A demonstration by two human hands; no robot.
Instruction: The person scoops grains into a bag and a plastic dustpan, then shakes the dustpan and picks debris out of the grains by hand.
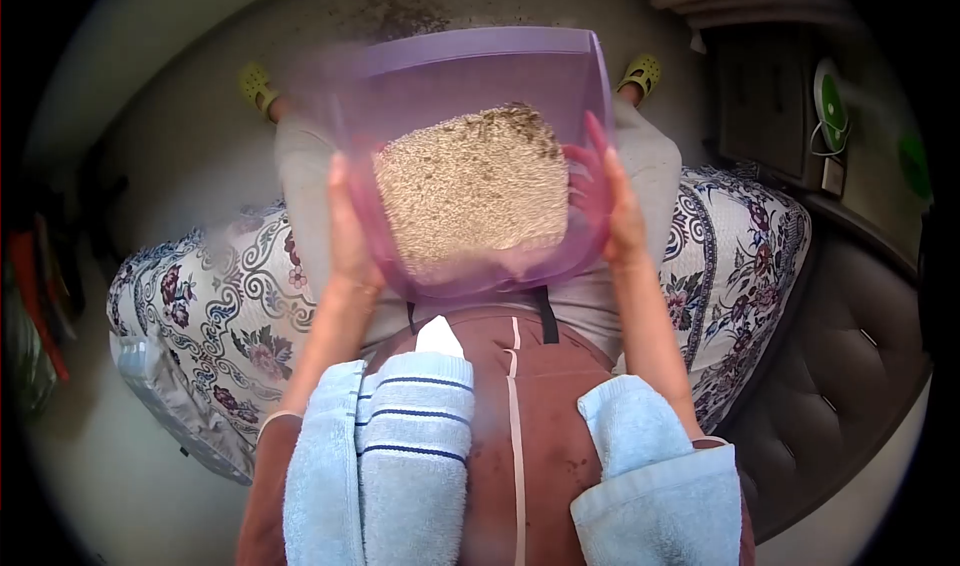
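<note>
A see-through purple plastic bin point(470, 54) is held up over my lap, its open side facing me. Inside it lies a bed of pale grain point(470, 191), with darker bits gathered along its far right edge. My left hand point(352, 231) grips the bin's left wall, and my right hand point(622, 211) grips the right wall. Some of the right fingers show pink through the plastic. The left fingers are mostly hidden behind the wall. A light blue towel point(415, 466) hangs down my front, over a brown top point(540, 446).
I sit on a bed edge with a floral cover point(220, 306). Dark scattered bits point(400, 11) lie on the floor ahead. Yellow-green clogs point(258, 86) are on my feet. A dark padded headboard point(840, 366) and a dark cabinet point(765, 101) stand at the right.
</note>
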